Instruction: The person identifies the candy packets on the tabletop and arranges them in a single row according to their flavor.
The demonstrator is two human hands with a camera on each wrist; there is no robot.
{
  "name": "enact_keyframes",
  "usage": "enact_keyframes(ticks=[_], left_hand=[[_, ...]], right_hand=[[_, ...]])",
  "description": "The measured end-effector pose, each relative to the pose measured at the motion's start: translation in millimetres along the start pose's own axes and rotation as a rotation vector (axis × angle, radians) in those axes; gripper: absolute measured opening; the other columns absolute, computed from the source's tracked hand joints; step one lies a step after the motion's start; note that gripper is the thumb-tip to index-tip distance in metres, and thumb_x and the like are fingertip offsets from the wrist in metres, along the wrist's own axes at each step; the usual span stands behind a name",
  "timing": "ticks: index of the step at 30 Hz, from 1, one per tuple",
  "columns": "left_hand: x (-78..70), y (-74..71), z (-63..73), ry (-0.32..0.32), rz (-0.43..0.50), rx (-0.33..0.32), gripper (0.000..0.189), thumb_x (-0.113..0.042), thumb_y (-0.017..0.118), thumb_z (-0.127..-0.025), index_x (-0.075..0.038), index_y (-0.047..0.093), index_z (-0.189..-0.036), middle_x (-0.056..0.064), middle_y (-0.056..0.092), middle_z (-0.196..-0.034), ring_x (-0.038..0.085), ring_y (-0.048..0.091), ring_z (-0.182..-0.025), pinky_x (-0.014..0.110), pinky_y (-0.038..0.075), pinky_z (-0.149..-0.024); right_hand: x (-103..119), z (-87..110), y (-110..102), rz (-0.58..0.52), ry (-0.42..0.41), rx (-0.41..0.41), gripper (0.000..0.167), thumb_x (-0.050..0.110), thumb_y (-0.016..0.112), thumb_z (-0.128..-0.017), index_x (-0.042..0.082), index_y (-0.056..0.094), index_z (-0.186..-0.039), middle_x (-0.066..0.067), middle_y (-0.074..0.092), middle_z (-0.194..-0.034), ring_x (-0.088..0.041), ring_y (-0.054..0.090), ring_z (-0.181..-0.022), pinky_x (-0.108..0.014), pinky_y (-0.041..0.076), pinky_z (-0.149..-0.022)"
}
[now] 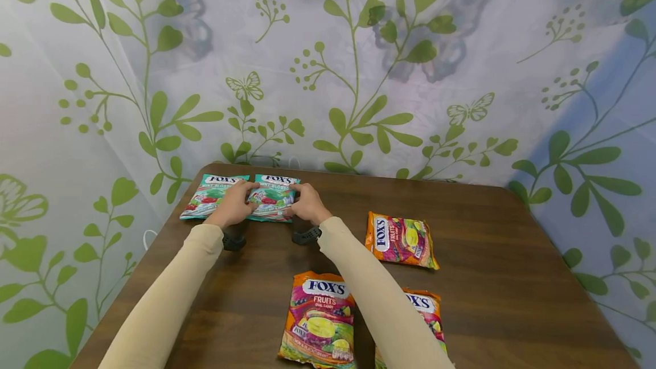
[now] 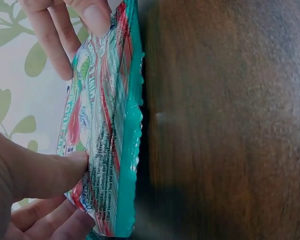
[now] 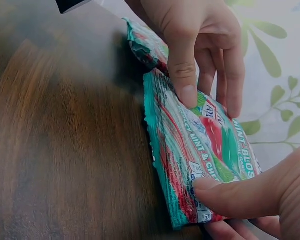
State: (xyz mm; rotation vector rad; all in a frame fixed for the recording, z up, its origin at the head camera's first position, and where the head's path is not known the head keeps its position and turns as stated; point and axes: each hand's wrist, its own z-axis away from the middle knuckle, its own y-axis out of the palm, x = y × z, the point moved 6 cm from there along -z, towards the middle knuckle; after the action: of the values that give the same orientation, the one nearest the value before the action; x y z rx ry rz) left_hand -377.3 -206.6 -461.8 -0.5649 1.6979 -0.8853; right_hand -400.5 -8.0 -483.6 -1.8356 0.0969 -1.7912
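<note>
Two teal mint candy bags lie side by side at the table's far left. Both hands are at the right-hand mint candy bag (image 1: 270,195), one at each side. My left hand (image 1: 234,205) grips its left side, the thumb (image 2: 55,172) on the printed face and the other fingers at the edge. From the opposite side my right hand (image 1: 306,204) pinches it, its thumb (image 3: 235,199) pressing on the front while fingers go beneath. The left-hand mint candy bag (image 1: 205,199) sits beside it, partly behind my left hand.
Three orange-and-purple fruit candy bags lie nearer and to the right: one at mid-right (image 1: 400,239), one at the front (image 1: 320,320), and another (image 1: 427,309) partly covered by the right sleeve. A leaf-patterned curtain (image 1: 328,73) hangs behind the brown wooden table (image 1: 492,278).
</note>
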Motion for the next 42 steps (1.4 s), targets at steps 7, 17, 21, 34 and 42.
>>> enact_keyframes(ticks=[7,17,21,34,42], left_hand=[[-1.3,2.0,1.5,0.005,-0.008,0.000,0.052,0.004,0.070,-0.101,0.014,0.055,-0.150,0.041,0.051,-0.146,0.060,0.053,-0.132,0.069,0.047,-0.106],[-0.7,4.2,0.5,0.011,-0.043,0.000,0.050,0.004,0.068,-0.102,0.014,0.055,-0.150,0.041,0.052,-0.145,0.060,0.049,-0.136,0.074,0.037,-0.115],[-0.3,6.0,1.4,0.002,-0.051,0.013,0.051,0.003,0.068,-0.102,0.013,0.055,-0.151,0.043,0.049,-0.148,0.062,0.047,-0.137,0.074,0.039,-0.113],[-3.3,10.8,0.6,-0.003,-0.109,0.033,0.051,0.002,0.065,-0.105,0.015,0.051,-0.153,0.044,0.045,-0.152,0.062,0.047,-0.138,0.071,0.045,-0.110],[-5.3,12.1,-0.4,-0.029,-0.118,0.033,0.052,0.002,0.065,-0.106,0.015,0.049,-0.154,0.044,0.043,-0.152,0.059,0.054,-0.130,0.065,0.051,-0.101]], right_hand=[[-2,-1.3,1,0.012,0.011,0.002,0.082,-0.009,0.088,-0.087,-0.005,0.050,-0.160,-0.024,0.065,-0.138,-0.033,0.070,-0.118,-0.037,0.060,-0.088],[-2,-1.5,1,0.036,0.007,-0.006,0.083,-0.009,0.088,-0.087,-0.005,0.049,-0.160,-0.024,0.066,-0.135,-0.032,0.070,-0.119,-0.036,0.061,-0.085],[-3,-0.3,2,0.067,-0.006,-0.010,0.083,-0.008,0.088,-0.088,-0.006,0.048,-0.160,-0.025,0.063,-0.137,-0.032,0.070,-0.120,-0.034,0.060,-0.084],[2,5.2,2,0.162,-0.031,-0.023,0.079,-0.004,0.087,-0.091,-0.009,0.047,-0.159,-0.028,0.043,-0.154,-0.030,0.066,-0.113,-0.032,0.055,-0.081],[-2,8.7,-3,0.218,-0.022,-0.039,0.074,-0.001,0.089,-0.090,-0.014,0.052,-0.153,-0.026,0.049,-0.148,-0.031,0.066,-0.114,-0.036,0.058,-0.089]])
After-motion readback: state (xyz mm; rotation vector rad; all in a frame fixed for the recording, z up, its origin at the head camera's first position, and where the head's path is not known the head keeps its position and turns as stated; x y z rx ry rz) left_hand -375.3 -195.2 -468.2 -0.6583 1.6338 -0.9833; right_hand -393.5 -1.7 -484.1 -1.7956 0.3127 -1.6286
